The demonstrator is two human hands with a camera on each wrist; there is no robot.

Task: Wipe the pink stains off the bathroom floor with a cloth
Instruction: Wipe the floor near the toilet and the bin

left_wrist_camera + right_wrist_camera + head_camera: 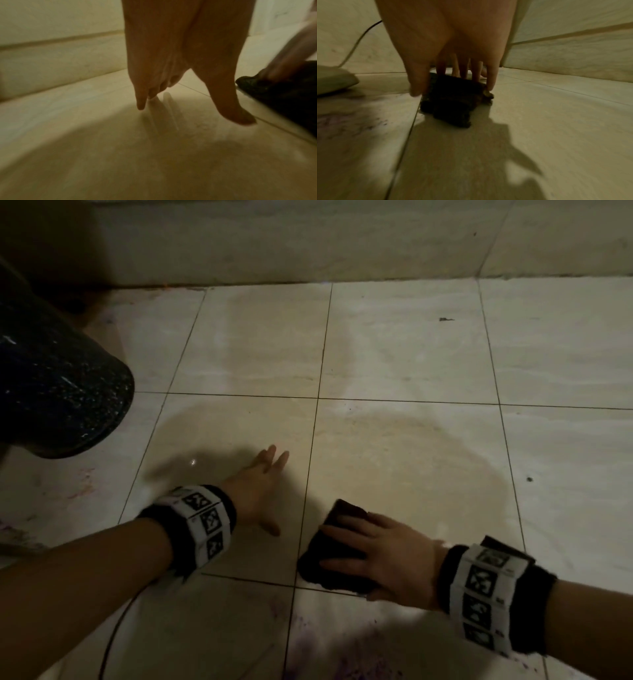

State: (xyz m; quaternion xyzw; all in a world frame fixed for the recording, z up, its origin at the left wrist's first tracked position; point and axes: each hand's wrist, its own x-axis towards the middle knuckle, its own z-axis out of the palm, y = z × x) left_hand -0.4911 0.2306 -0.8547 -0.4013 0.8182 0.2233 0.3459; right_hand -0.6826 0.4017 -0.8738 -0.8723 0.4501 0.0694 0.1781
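My right hand (pixel 383 556) presses flat on the dark cloth (pixel 329 556), fingers spread; my left hand (pixel 257 491) braces open on the wet floor (pixel 411 354). Pink stains (pixel 308 642) lie nearer me, unwiped. Risks: the bracing palm slipping, the cloth smearing pigment across tile.
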